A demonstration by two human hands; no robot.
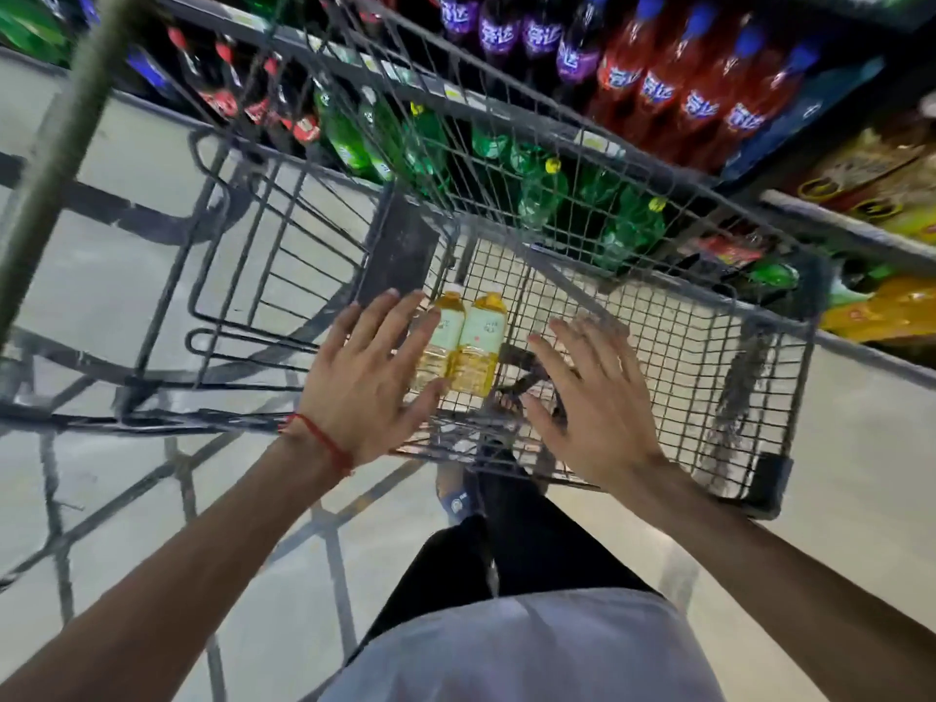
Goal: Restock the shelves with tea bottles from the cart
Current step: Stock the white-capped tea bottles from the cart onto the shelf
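Note:
Two yellow tea bottles with pale labels lie side by side on the wire floor of the cart (709, 357): the left bottle (441, 336) and the right bottle (481, 342). My left hand (369, 377), a red string at its wrist, hovers with fingers spread just left of the bottles, partly covering the left one. Spread the same way, my right hand (592, 402) is over the cart's near edge to the right of the bottles. Neither hand holds anything.
Shelves (835, 230) behind the cart carry green bottles (542, 195), red bottles (673, 88), purple bottles (501, 27) and dark cola bottles (223, 88). A second wire cart frame (243, 276) stands at the left. My legs and a shoe are below the cart.

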